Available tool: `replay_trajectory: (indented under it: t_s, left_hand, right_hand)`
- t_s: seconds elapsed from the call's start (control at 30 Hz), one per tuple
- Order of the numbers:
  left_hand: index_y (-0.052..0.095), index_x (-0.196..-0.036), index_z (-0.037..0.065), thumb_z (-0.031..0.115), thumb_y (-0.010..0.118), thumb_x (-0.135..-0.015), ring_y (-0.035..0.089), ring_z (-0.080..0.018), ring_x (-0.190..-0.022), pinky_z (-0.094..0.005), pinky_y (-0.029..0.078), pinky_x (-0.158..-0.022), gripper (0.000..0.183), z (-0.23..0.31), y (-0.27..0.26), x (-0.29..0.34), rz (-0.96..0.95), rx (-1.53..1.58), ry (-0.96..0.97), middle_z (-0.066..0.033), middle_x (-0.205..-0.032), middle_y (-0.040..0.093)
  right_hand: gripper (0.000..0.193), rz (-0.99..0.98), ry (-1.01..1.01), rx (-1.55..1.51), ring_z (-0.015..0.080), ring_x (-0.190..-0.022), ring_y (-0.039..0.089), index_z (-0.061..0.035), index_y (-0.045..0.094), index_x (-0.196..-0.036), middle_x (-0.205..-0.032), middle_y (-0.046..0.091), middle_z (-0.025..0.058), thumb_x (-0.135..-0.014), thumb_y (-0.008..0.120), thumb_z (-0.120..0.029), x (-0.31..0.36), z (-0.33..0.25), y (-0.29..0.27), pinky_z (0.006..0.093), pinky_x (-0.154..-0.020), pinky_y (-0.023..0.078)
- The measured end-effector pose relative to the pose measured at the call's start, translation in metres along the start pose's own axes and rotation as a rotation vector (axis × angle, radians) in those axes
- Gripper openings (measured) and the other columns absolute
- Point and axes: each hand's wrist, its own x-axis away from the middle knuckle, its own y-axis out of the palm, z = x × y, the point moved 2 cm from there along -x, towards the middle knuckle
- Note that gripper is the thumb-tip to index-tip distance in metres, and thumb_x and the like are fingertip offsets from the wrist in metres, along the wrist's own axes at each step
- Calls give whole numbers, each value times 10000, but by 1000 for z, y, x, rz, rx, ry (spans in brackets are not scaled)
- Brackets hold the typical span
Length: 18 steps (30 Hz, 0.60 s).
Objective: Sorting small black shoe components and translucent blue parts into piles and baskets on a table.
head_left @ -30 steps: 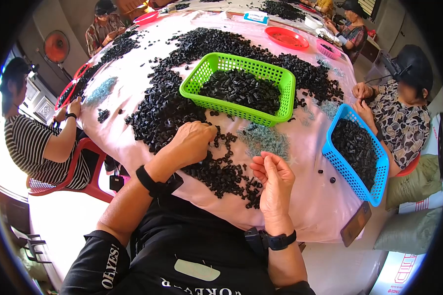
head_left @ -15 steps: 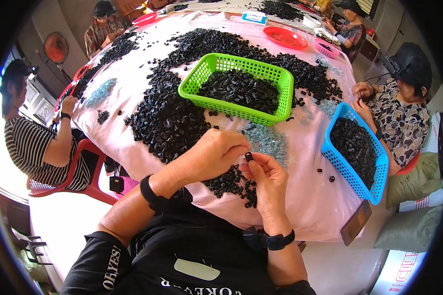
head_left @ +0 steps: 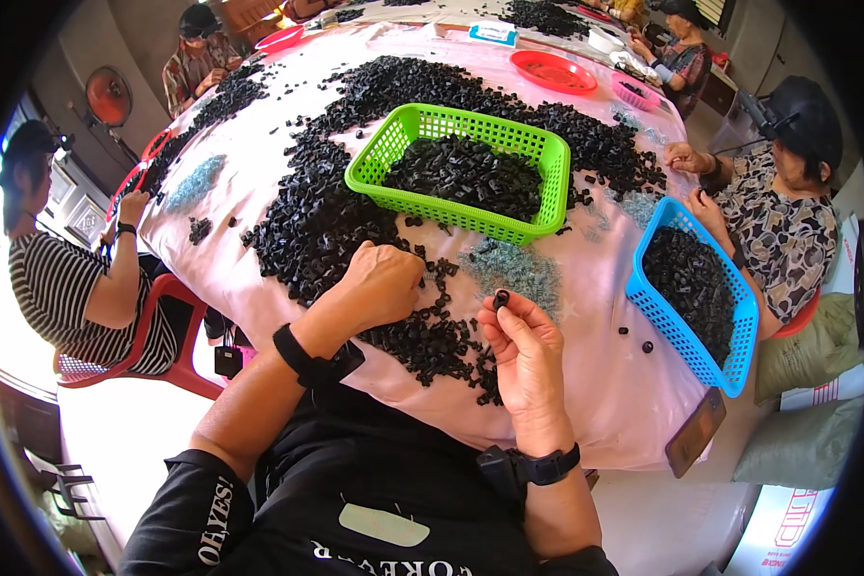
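My right hand (head_left: 525, 348) pinches a small black cap-like piece (head_left: 500, 299) upright between thumb and fingers, its hollow end showing. My left hand (head_left: 382, 285) is curled closed over the edge of the pile of black pieces (head_left: 331, 240); its fingertips face away, and whatever they hold is hidden. Between my hands and the table's near edge lies a smaller spread of the same black pieces (head_left: 432, 350). Just beyond my right hand is a heap of small clear bluish parts (head_left: 516, 274).
A green basket (head_left: 451, 213) of black pieces stands ahead, a blue basket (head_left: 648, 300) of them at the right. A phone (head_left: 695, 434) lies at the table's right corner. A red tray (head_left: 553, 73) sits farther back. Several people sit around the pink-covered table (head_left: 595, 384).
My left hand has moved left, away from the right hand, to the black pile. My right hand stays nearly in place, still pinching the black piece. The person at right has spread their hands apart.
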Motion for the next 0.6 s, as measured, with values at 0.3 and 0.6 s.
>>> replay_trajectory:
  t_s: [0.3, 0.6]
  left_hand:
    - [649, -795, 43, 43, 637, -701, 663, -367, -812, -458, 512, -723, 95, 3, 8, -1, 54, 171, 18, -149, -764, 670]
    - [630, -793, 33, 37, 627, -710, 653, -366, -849, -456, 515, -728, 83, 5, 13, -2, 149, 170, 68, -150, -781, 655]
  right_hand:
    - [148, -3, -13, 27, 163, -857, 711, -5, 667, -1089, -998, 718, 95, -944, 662, -34, -1, 0, 0, 255, -771, 592]
    - [145, 4, -35, 200, 134, -837, 707, -21, 664, -1079, -967, 719, 57, -950, 676, -86, 1, 2, 2, 228, -735, 562]
